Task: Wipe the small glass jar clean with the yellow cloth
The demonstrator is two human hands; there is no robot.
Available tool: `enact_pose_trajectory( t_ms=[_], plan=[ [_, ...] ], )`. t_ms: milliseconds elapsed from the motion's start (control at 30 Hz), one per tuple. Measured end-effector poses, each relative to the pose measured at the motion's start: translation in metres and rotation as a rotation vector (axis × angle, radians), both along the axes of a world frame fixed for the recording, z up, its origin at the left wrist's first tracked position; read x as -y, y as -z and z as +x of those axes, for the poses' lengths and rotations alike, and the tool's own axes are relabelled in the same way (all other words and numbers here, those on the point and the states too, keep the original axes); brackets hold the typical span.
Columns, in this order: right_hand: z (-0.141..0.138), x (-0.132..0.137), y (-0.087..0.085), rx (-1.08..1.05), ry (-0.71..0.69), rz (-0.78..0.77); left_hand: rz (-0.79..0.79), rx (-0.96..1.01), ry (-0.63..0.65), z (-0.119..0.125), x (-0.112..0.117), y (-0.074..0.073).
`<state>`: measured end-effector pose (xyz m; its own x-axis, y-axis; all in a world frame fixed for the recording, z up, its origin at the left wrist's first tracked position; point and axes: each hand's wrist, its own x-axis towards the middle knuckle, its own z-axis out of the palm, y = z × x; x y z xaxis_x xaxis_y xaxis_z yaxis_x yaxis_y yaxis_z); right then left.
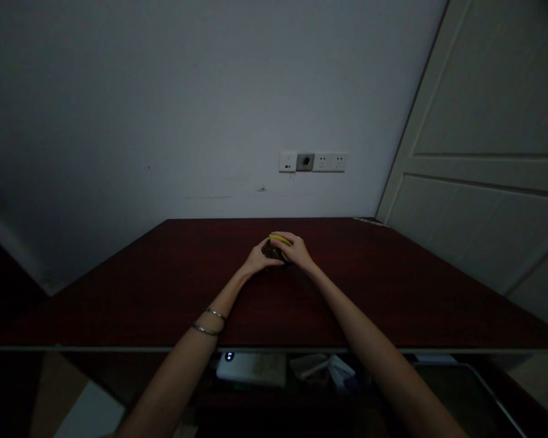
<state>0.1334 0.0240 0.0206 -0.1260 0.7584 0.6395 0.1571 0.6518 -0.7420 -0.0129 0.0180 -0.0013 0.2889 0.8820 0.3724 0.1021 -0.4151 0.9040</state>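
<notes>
Over the middle of the dark red table, my two hands meet around one small object. My left hand (257,260) is curled about its dark, shiny body (269,250), which looks like a small jar. On the right, a yellow round part like a lid (281,239) sits against that body, and my right hand (298,250) grips it with the fingers over the top. My fingers cover much of the object, so I cannot tell whether the yellow part is fastened to the dark body. Two metal bangles (205,329) circle my left forearm.
The dark red tabletop (164,292) reaches back to a pale wall with a row of sockets (322,162). A white panelled door (484,152) stands at the right. Below the front edge, a shelf holds a white box-like device (252,368) and crumpled plastic (313,368).
</notes>
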Motion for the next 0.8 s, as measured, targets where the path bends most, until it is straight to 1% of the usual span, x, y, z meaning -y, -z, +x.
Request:
enact_pose_trajectory(
  t_ms=[100, 167, 233, 333, 400, 467, 533, 600, 667, 733, 800],
  plan=[
    [-0.002, -0.002, 0.002, -0.016, -0.004, -0.054, 0.031, 0.026, -0.015, 0.001, -0.003, 0.002],
    [-0.001, 0.001, 0.001, 0.025, -0.001, -0.012, 0.051, 0.028, -0.039, 0.001, -0.005, 0.004],
    [-0.001, 0.004, 0.0, 0.081, -0.009, 0.062, 0.052, 0.024, -0.051, 0.0, -0.007, 0.005],
    [0.001, 0.006, -0.003, 0.093, -0.031, 0.099, 0.051, 0.043, -0.025, 0.001, -0.006, 0.004],
    [0.002, 0.004, -0.004, 0.04, -0.04, 0.056, 0.062, 0.062, 0.017, 0.003, -0.004, 0.002],
    [0.002, 0.001, -0.004, -0.032, -0.061, -0.028, 0.068, 0.063, 0.053, 0.005, -0.002, 0.0],
    [0.003, -0.001, -0.003, -0.068, -0.064, -0.077, 0.07, 0.057, 0.071, 0.006, 0.0, 0.0],
    [0.002, 0.0, -0.002, -0.026, -0.032, -0.023, 0.072, 0.044, 0.047, 0.006, 0.0, 0.001],
    [0.002, 0.003, -0.001, 0.069, -0.006, 0.089, 0.053, 0.024, 0.0, 0.005, -0.002, 0.003],
    [0.001, 0.007, -0.001, 0.147, -0.008, 0.17, 0.026, 0.013, -0.038, 0.003, -0.004, 0.005],
    [0.001, 0.008, -0.002, 0.161, -0.011, 0.185, 0.024, 0.016, -0.049, 0.002, -0.006, 0.006]
  ],
)
